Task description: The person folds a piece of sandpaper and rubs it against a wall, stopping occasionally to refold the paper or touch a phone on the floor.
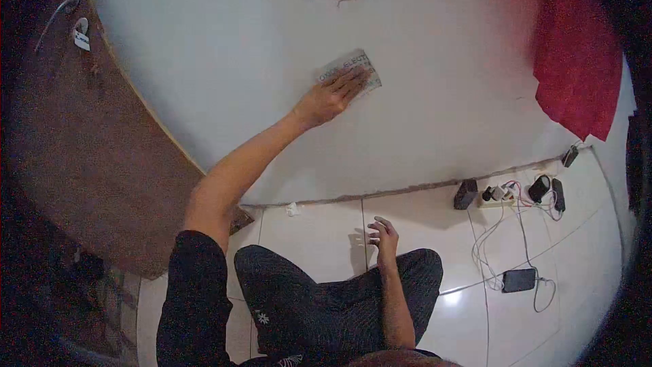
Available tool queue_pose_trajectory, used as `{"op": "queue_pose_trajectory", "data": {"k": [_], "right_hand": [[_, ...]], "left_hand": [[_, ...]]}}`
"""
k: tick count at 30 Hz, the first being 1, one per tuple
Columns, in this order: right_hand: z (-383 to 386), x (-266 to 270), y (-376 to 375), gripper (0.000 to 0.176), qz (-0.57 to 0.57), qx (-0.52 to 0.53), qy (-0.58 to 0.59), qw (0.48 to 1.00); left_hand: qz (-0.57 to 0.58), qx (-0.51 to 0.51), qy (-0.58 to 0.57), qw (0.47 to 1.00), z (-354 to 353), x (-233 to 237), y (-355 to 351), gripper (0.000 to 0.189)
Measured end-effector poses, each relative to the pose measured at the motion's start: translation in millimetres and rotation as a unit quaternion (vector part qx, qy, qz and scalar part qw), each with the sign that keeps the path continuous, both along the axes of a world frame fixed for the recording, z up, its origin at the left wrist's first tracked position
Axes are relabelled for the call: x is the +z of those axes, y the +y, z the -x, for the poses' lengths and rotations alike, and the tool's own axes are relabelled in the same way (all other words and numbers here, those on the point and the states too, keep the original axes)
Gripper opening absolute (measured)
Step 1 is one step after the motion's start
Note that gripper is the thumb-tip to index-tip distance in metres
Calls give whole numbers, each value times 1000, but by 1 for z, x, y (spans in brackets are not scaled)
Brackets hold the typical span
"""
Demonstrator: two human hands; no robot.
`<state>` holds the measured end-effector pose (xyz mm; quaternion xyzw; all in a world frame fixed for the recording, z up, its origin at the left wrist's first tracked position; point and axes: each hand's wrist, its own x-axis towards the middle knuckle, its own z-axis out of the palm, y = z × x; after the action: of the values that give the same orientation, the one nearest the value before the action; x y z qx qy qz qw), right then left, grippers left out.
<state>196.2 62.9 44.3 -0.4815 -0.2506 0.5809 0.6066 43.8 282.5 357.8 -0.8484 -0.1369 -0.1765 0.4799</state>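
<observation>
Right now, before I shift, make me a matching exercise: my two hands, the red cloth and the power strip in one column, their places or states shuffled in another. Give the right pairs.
1. Left hand
2. Right hand
3. Red cloth
4. Power strip

A. On the floor tiles, with plugs in it
B. Flat on a printed sheet against the pale surface
C. Holding nothing, near the knees
D. Hanging toward the right end of the pale surface

Right pairs: 1-B, 2-C, 3-D, 4-A.
</observation>
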Motion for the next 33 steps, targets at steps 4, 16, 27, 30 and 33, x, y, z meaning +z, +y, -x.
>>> {"op": "queue_pose_trajectory", "data": {"k": [4, 16, 27, 30, 33], "right_hand": [[-3, 4, -3, 34, -6, -15, -13, 1000], [0, -6, -1, 30, -16, -22, -14, 1000], [-1, 0, -5, 32, -9, -18, -10, 1000], [1, -3, -4, 29, 1, -21, -4, 1000], [-3, -2, -5, 31, 17, -17, -11, 1000]], "left_hand": [[-17, -32, -7, 999, 9, 31, 17, 50], [-41, -45, -229, 972, -3, 96, 24, 48], [-14, 22, -124, 992, 17, 41, 1, 54], [-61, 58, -193, 978, 3, 102, 15, 58], [-58, 17, -269, 961, -20, 152, 16, 54]]}}
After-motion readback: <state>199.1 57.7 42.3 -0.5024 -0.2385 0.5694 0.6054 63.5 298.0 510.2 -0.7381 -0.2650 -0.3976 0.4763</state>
